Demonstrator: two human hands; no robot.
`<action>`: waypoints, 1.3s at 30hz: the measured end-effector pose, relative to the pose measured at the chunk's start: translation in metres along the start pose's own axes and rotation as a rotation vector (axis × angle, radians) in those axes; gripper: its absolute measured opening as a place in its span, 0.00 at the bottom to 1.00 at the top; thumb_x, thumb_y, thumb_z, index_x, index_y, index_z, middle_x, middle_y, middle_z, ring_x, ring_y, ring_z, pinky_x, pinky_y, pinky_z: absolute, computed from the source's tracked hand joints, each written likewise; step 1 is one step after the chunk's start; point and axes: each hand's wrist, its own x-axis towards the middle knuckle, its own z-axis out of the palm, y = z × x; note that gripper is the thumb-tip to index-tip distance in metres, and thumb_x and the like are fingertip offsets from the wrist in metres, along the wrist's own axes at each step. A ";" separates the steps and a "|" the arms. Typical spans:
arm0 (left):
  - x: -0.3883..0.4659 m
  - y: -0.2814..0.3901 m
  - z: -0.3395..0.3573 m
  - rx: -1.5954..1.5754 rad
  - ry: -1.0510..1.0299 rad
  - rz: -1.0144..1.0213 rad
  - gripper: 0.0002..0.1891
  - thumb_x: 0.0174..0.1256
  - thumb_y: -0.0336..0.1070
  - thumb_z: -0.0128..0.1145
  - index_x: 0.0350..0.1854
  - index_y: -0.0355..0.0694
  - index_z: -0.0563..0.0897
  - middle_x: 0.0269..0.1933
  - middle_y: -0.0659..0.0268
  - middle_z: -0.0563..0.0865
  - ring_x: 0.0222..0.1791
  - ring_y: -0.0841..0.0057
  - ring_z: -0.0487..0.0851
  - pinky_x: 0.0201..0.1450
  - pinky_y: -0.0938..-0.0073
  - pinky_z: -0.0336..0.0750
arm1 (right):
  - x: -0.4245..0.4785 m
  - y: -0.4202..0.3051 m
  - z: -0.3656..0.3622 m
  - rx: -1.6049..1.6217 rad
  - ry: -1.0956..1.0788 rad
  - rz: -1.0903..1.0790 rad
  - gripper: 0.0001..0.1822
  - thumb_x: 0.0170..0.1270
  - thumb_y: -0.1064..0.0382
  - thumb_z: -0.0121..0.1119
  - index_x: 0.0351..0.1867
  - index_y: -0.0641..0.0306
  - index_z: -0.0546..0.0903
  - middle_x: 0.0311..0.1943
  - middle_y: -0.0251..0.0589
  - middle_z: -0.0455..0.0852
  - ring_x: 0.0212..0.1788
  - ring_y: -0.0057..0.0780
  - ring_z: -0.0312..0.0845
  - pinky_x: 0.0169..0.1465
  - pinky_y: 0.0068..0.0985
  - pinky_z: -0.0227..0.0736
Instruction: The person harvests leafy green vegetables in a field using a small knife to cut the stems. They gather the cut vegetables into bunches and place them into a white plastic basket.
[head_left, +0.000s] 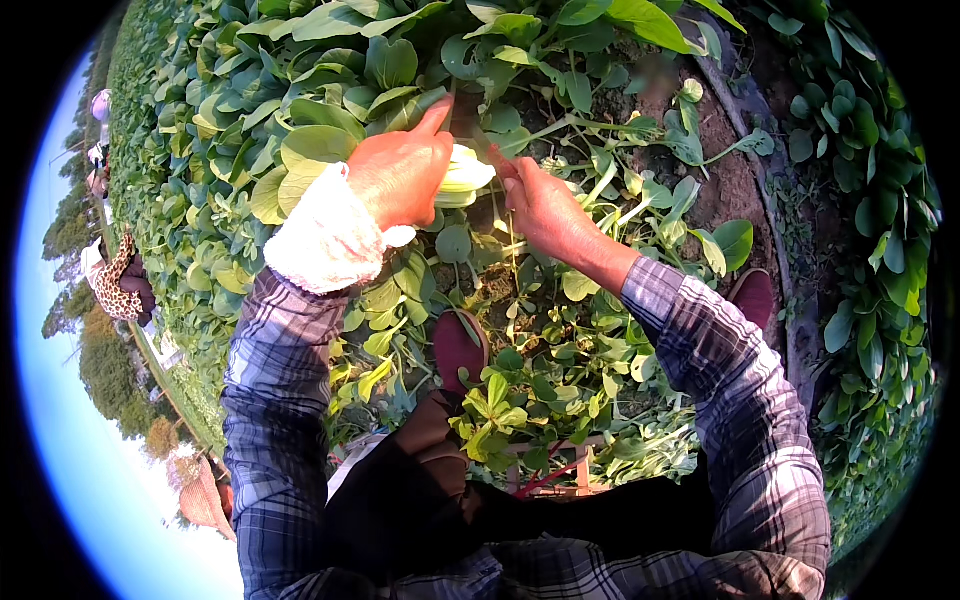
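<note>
My left hand (397, 180) is closed around a head of bok choy (466, 177). Its pale green stalks point right, and its broad leaves (319, 150) spread out on the left of the hand. The index finger stretches up along a leaf. Just to the right, my right hand (551, 206) grips a small tool with a reddish handle (501, 161), probably a knife. Its blurred blade (477, 136) reaches up and left, close to the stalks; whether it touches them I cannot tell.
Dense bok choy plants (225, 142) fill the left and top. Cut leaves and small weeds (592, 345) cover the soil between my dark red shoes (459, 349). A wooden frame (583, 472) stands beneath me. A furrow edge (772, 202) runs along the right. Other people (120, 281) are at far left.
</note>
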 end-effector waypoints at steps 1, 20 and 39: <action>0.002 -0.006 0.001 0.069 0.031 -0.052 0.29 0.32 0.27 0.70 0.45 0.32 0.77 0.72 0.47 0.57 0.41 0.53 0.84 0.41 0.58 0.80 | 0.005 0.001 0.004 0.016 -0.010 -0.001 0.12 0.72 0.63 0.44 0.47 0.73 0.68 0.35 0.64 0.81 0.41 0.60 0.78 0.43 0.46 0.71; -0.027 -0.056 0.047 0.137 0.201 -0.190 0.41 0.30 0.28 0.72 0.58 0.38 0.73 0.67 0.52 0.65 0.40 0.56 0.84 0.40 0.62 0.80 | 0.080 0.020 0.051 -0.353 0.048 -0.042 0.12 0.71 0.65 0.44 0.49 0.73 0.67 0.32 0.62 0.81 0.36 0.58 0.80 0.37 0.46 0.73; -0.035 -0.064 0.051 -0.026 0.235 -0.206 0.41 0.31 0.28 0.72 0.59 0.39 0.73 0.65 0.59 0.67 0.43 0.58 0.83 0.42 0.62 0.79 | 0.092 -0.022 0.066 -0.455 0.003 0.125 0.12 0.61 0.71 0.50 0.46 0.71 0.69 0.42 0.60 0.82 0.39 0.53 0.84 0.43 0.39 0.80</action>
